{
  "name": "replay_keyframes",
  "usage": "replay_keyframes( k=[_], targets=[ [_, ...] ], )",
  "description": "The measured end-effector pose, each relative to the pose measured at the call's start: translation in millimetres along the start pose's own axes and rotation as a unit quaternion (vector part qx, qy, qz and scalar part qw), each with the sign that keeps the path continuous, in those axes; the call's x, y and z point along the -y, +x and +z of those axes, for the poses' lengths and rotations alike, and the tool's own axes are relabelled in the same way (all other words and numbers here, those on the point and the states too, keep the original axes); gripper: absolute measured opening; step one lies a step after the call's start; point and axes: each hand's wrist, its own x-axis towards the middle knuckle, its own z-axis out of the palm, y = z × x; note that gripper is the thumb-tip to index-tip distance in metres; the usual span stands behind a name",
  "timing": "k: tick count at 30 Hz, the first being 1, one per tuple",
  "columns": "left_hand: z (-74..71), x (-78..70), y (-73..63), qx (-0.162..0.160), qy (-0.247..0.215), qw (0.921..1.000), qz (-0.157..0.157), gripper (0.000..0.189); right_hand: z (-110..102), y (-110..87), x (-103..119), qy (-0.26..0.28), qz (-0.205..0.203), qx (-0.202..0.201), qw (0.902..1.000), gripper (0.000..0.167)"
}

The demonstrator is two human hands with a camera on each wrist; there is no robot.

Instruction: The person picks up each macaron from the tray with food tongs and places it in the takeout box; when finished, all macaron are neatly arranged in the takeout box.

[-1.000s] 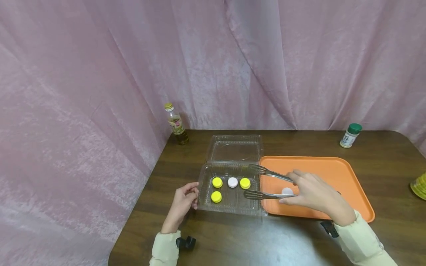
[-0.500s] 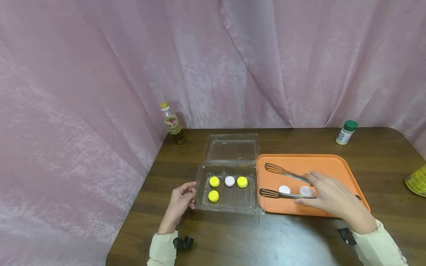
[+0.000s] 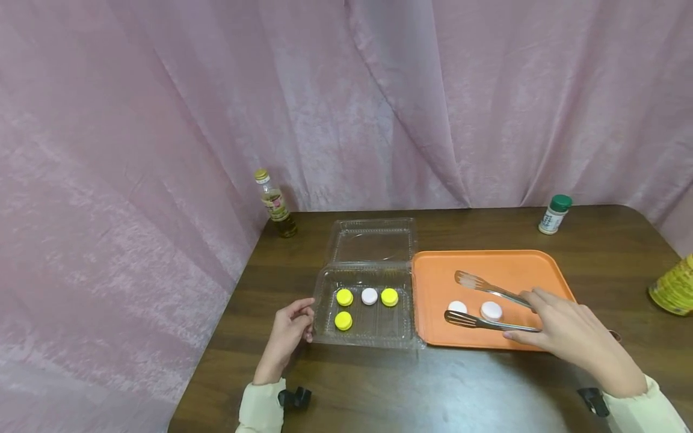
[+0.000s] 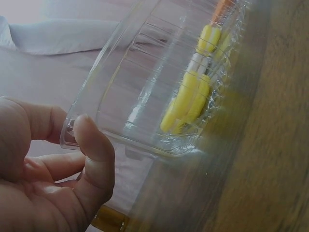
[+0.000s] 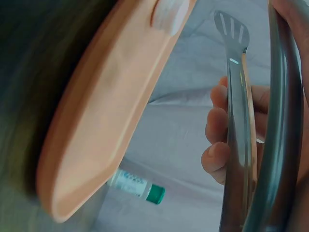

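Observation:
My left hand [image 3: 288,337] pinches the left rim of a hinged clear plastic container [image 3: 373,334], thumb and finger on the edge in the left wrist view. Inside lie three yellow macaron-shaped discs [image 3: 343,320] and one white disc [image 3: 369,296]. My right hand [image 3: 576,334] holds metal tongs [image 3: 495,325] with slotted ends, thumb on the near arm and fingers on the far one. The tongs' arms are spread, nothing between their tips, above an orange tray [image 3: 433,337]. Two white discs [image 3: 491,311] sit on the tray, the left one partly behind the near arm.
The container's lid [image 3: 373,246] lies folded back behind it. An oil bottle [image 3: 277,207] stands at the back left and a green-capped shaker [image 3: 555,214] at the back right. A yellow container [image 3: 674,288] is at the far right. Pink curtains [image 3: 325,108] hang behind the wooden table [image 3: 346,391].
My right hand has moved right with the spread tongs, from the container's right side to over the tray, uncovering the white discs there. My left hand has stayed at the rim.

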Motion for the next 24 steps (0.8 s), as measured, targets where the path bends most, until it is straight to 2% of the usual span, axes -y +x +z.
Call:
replay_keyframes(
  k=[5, 9, 15, 24],
  targets=[
    [0.5, -1.5, 0.1, 0.002, 0.003, 1.0000, 0.000, 0.037, 0, -11.5, -9, -0.008, 0.006, -0.005, 0.9999, 0.065],
    [-0.3, -1.5, 0.5, 0.002, -0.001, 1.0000, -0.005, 0.038, 2, -21.0, -16, -0.023, 0.007, -0.027, 0.9994, 0.061],
    [-1.7, -0.9, 0.5, 0.001, 0.002, 1.0000, 0.005, 0.038, 4, -32.5, -28, -0.046, -0.011, -0.067, 0.9966, 0.050],
    [-0.8, -0.2, 0.4, 0.007, 0.001, 0.9999, 0.008, 0.039, 9, -42.0, -40, -0.060, -0.028, -0.082, 0.9944, 0.044]
  ],
)
